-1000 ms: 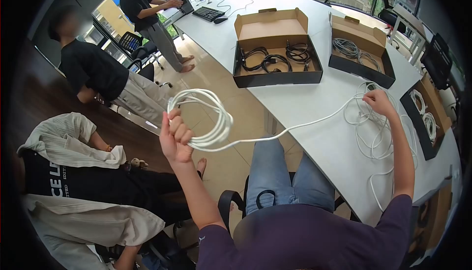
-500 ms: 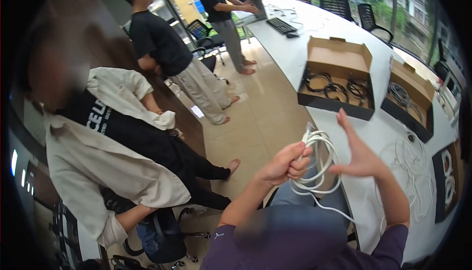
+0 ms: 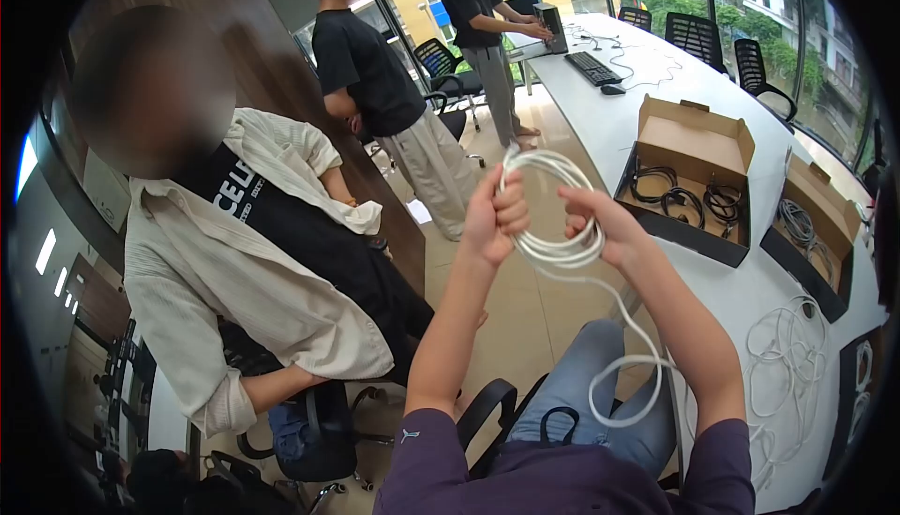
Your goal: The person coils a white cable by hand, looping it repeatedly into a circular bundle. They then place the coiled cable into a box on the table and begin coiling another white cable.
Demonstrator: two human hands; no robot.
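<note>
A white cable (image 3: 562, 254), wound in several loops, is held up in front of me. My left hand (image 3: 498, 217) is closed round the left side of the coil, with a connector end sticking up above the fist. On the right side of the coil, my right hand (image 3: 605, 224) has its fingers curled round the loops. A loose length hangs from the coil, makes a wide bend over my lap and runs right toward the table (image 3: 647, 276). More white cable (image 3: 786, 356) lies tangled on the table at the right.
An open box of black cables (image 3: 694, 192) and an open box of grey cables (image 3: 811, 224) stand on the table. Beyond are a keyboard (image 3: 592, 69) and mouse. A person (image 3: 281, 224) is close on the left; two people stand farther back.
Both hands and the coil have risen. My right hand, spread and apart from the coil before, has closed on it. The view has shifted, and more cable hangs below.
</note>
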